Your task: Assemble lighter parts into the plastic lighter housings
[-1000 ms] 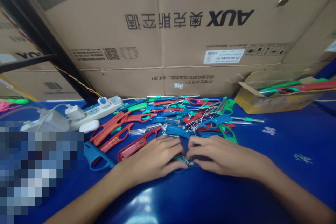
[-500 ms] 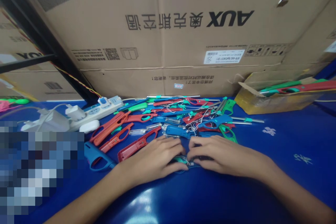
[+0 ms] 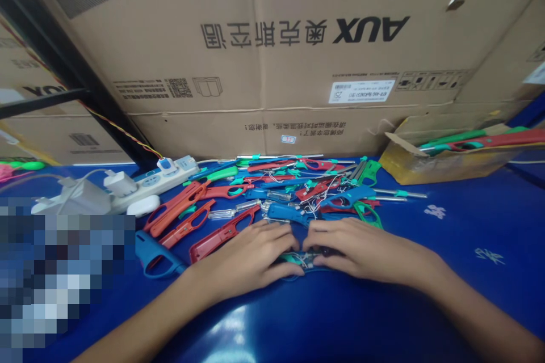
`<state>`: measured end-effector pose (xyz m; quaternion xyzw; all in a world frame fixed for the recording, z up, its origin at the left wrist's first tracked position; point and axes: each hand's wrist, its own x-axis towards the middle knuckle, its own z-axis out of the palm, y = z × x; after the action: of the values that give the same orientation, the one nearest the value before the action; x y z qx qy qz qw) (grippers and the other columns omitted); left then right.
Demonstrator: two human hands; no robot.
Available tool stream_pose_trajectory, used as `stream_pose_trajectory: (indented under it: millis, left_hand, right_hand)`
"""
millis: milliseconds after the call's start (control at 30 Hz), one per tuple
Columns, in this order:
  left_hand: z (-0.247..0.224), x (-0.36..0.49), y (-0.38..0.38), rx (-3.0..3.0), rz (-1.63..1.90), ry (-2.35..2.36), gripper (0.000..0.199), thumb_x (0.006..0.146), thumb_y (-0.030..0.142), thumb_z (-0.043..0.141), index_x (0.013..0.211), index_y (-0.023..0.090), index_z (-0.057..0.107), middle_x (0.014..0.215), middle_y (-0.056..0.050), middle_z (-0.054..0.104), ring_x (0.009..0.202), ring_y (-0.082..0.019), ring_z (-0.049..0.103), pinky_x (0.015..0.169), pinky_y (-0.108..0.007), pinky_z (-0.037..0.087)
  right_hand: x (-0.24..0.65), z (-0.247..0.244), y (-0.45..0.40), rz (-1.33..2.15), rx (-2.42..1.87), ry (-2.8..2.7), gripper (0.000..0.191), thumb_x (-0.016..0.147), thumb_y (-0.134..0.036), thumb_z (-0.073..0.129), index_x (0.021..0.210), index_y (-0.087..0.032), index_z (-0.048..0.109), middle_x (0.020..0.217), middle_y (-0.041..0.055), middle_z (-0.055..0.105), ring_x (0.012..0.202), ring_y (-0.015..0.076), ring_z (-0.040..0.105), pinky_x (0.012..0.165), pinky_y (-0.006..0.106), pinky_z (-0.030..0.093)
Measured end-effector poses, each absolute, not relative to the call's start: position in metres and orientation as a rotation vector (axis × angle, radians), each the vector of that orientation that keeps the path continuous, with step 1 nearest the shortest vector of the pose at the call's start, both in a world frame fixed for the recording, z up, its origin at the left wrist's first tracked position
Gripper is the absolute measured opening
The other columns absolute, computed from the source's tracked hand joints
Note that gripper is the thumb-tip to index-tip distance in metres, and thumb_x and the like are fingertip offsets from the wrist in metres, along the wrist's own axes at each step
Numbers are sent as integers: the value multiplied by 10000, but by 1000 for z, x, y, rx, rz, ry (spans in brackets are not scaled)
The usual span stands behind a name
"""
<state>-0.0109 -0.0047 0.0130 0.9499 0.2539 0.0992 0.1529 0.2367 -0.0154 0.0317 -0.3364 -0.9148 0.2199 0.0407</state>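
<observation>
My left hand [image 3: 266, 252] and my right hand [image 3: 343, 247] face each other low over the blue table, fingers curled. Between them is a partly assembled gas lighter [image 3: 304, 260], with a teal part, white wires and a bluish casing edge showing. My left fingers close on its left part and my right fingers on its right part; the fingertips hide most of it. Just beyond lies a blue lighter casing [image 3: 289, 214] with loose white wires. A red casing half [image 3: 221, 235] rests beside my left hand.
Behind the hands spreads a pile of lighter parts, including a blue lighter [image 3: 349, 198] with a metal tube. A power strip [image 3: 159, 181] with chargers stands at left. At right is an open carton [image 3: 443, 161] holding lighters. A large cardboard box [image 3: 264, 68] walls the back.
Both hands stay in nearly the same place. My right fingers have shifted slightly, and a little more of the wires and lighter shows between the hands.
</observation>
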Motion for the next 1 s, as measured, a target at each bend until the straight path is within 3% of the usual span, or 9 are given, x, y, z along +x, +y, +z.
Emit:
stream_pose_trajectory:
  millis: [1000]
  left_hand:
    - [12,-12,-5,2711,313,736,279,994,456,547,1074,197,612,1022,-40,628,968,-211,605,855,-350,479]
  right_hand:
    - [237,30,-14,685,-1043,-2783,198,993,-346,527,1129,-249,633,1052,28,640,945,176,630,794,295,478]
